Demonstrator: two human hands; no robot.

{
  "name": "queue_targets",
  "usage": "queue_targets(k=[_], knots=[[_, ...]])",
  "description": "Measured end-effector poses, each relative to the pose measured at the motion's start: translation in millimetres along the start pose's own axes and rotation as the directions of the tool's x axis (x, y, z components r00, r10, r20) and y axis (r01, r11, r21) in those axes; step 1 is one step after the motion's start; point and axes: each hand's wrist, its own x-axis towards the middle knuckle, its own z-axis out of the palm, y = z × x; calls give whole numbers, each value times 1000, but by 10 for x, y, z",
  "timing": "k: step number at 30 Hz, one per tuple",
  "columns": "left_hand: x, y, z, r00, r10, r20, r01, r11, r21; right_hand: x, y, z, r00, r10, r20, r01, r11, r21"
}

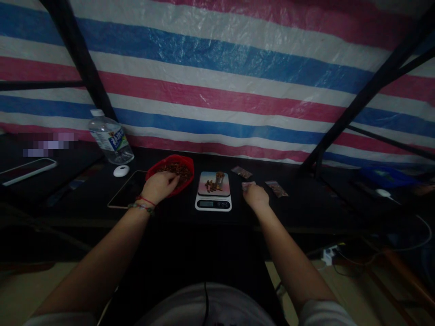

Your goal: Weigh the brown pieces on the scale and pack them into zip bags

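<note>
My left hand (pixel 159 186) rests over a red plastic bowl (pixel 190 168), its fingers bent together at a heap of small brown dried pieces (pixel 176 168). What lies between those fingertips is hidden. To the right of the bowl, a white kitchen scale (pixel 213 206) bears loose brown pieces (pixel 211 185) and a small clear cup (pixel 219 180) with more pieces in it. Right of the scale, my right hand (pixel 256 198) is closed on a small clear plastic bag (pixel 248 185) at the tabletop. Two filled bags, a far one (pixel 241 172) and a right one (pixel 277 189), lie nearby.
A clear bottle (pixel 112 140), a white earbud case (pixel 121 170) and a dark flat device (pixel 124 192) stand or lie left of the bowl. A phone (pixel 29 171) lies farther left. Behind the black table hangs a striped plastic sheet (pixel 217 90), with slanted black frame bars (pixel 360 104) on both sides.
</note>
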Motion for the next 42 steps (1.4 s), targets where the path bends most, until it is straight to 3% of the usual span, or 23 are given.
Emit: queue_targets(k=[4, 11, 13, 15, 17, 19, 22, 25, 27, 31, 34, 37, 40, 42], knots=[[-66, 16, -55, 999, -19, -32, 18, 1000, -14, -4, 70, 47, 996, -51, -78, 52, 999, 9], [-141, 253, -44, 991, 38, -129, -45, 998, -53, 31, 219, 122, 974, -152, -170, 175, 976, 132], [-151, 304, -41, 992, 45, -114, -57, 993, -101, 41, 274, 72, 959, -129, -251, 176, 969, 176], [-161, 360, -57, 993, 43, -112, -62, 983, -173, 34, 320, -39, 914, -107, -392, 216, 946, 243], [-166, 448, -104, 990, 56, -127, -91, 953, -290, -9, 319, -195, 838, -124, -531, 334, 887, 319], [-157, 582, -183, 987, 76, -142, -131, 891, -435, -102, 240, -358, 780, -196, -594, 491, 780, 388], [-104, 835, -315, 987, 100, -129, -157, 801, -578, -307, -22, -540, 746, -408, -526, 658, 573, 489], [-27, 1027, -381, 978, 207, -27, -175, 744, -645, -486, -322, -612, 695, -583, -420, 703, 430, 566], [4, 1070, -371, 961, 266, 82, -137, 708, -693, -540, -458, -608, 679, -622, -390, 706, 406, 581], [-31, 1013, -278, 929, 247, 274, 76, 599, -797, -512, -523, -523, 707, -587, -395, 689, 447, 570], [-101, 972, -191, 888, 188, 419, 303, 446, -842, -518, -489, -456, 719, -438, -540, 694, 499, 519], [-154, 981, -111, 872, 73, 484, 444, 297, -846, -646, -486, -415, 650, -284, -705, 709, 560, 428], [-179, 1013, -61, 878, -24, 478, 473, 200, -858, -828, -537, -363, 634, -416, -652, 752, 528, 394], [-188, 1035, -55, 896, -30, 444, 441, 186, -878, -916, -585, -309, 628, -508, -589, 774, 489, 403]])
